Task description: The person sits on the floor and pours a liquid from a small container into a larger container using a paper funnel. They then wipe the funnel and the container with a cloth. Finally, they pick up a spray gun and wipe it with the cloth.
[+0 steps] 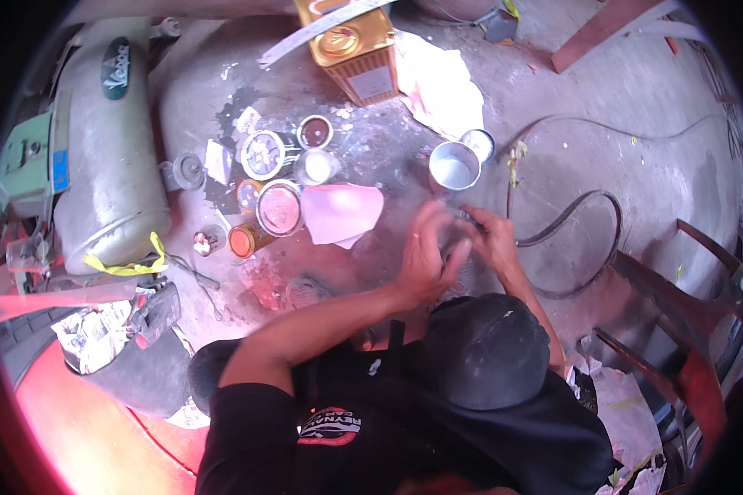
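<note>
My left hand (433, 252) is raised in front of a silver metal cup (455, 167), its fingers apart and blurred. My right hand (491, 239) grips a metal fitting (468, 219) at the end of a black hose (578, 202), just below the cup; the fitting is mostly hidden by my fingers. A smaller white-topped can (477, 145) stands behind the cup. Left of my hands lie pink sheets (343, 213) among open paint cans (279, 208), one with dark red contents (314, 132) and another with white (317, 167). An orange-lidded jar (246, 239) sits nearby.
A compressor tank (107, 202) with a yellow strap stands left, above a paper-filled bin (120, 346). A gold square tin (351, 58) and white cloth (437, 82) lie at the back. Metal frames (685, 346) are at the right, with the hose looping across the floor (603, 148).
</note>
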### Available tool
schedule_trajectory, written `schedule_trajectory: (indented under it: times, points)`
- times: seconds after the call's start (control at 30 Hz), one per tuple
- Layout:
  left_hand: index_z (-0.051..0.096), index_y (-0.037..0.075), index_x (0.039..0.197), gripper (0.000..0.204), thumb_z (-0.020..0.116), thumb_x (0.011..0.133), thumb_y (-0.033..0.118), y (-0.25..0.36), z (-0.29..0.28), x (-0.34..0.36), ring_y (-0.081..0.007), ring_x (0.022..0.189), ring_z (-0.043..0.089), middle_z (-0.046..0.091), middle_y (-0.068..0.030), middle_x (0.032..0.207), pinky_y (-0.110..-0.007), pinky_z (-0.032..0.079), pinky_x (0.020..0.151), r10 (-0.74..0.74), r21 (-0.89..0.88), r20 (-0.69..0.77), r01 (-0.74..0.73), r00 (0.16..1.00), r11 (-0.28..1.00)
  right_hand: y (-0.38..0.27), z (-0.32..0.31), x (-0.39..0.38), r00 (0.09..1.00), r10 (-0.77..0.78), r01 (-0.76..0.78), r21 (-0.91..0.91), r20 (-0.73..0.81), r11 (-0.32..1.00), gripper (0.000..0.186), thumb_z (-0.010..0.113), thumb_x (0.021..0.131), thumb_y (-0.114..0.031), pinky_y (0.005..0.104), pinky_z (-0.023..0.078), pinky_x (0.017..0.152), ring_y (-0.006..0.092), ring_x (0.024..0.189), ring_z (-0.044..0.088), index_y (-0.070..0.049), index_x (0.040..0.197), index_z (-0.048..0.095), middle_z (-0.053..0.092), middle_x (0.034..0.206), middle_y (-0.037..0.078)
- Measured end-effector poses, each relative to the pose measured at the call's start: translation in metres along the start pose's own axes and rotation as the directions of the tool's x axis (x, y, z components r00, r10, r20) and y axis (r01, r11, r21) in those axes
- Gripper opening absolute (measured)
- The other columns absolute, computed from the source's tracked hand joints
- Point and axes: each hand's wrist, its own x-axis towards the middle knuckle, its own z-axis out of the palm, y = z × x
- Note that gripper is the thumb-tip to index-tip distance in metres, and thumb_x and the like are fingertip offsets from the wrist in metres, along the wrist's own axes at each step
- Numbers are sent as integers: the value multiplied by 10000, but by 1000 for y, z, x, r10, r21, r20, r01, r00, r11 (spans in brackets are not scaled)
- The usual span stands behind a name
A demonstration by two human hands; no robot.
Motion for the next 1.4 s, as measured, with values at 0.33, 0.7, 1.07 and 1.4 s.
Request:
schedule_trajectory:
  times: [0.33, 0.7, 1.07, 1.4]
  points:
    - [229, 15, 1455, 1166, 915, 586, 381, -64, 59, 20, -338, 1159, 581, 556, -225, 1273, -438, 469, 970, -404, -306, -20, 379, 914, 873, 9, -3, -21, 997, -56, 60, -79, 57, 995, 274, 756, 785, -149, 409, 521, 697, 358, 803, 661, -56, 1035, 697, 681, 882, 159]
    - [477, 3, 1248, 802, 901, 626, 278, -66, 60, 33, -234, 1002, 661, 657, -152, 1109, -378, 524, 865, -411, -156, -60, 398, 910, 904, 29, -73, 107, 983, 169, -163, -97, 66, 982, 667, 774, 761, -295, 439, 489, 890, 354, 1027, 624, -92, 1342, 517, 615, 1195, 196]
    - [432, 29, 1313, 910, 871, 606, 397, -74, 55, 36, -347, 1056, 633, 632, -191, 1154, -441, 506, 888, -462, -129, -29, 455, 886, 881, -14, -38, 123, 900, -307, 122, -499, -308, 858, 562, 824, 730, -292, 443, 508, 812, 360, 993, 614, -61, 1155, 536, 608, 1106, 237]
    - [417, 19, 1321, 905, 866, 608, 351, -78, 50, 38, -370, 1064, 628, 620, -203, 1161, -449, 506, 884, -395, -58, -9, 394, 919, 917, -43, -16, 76, 971, -235, 238, -160, 34, 958, 465, 825, 694, -315, 414, 483, 844, 363, 1011, 593, -8, 882, 531, 572, 1193, 210]
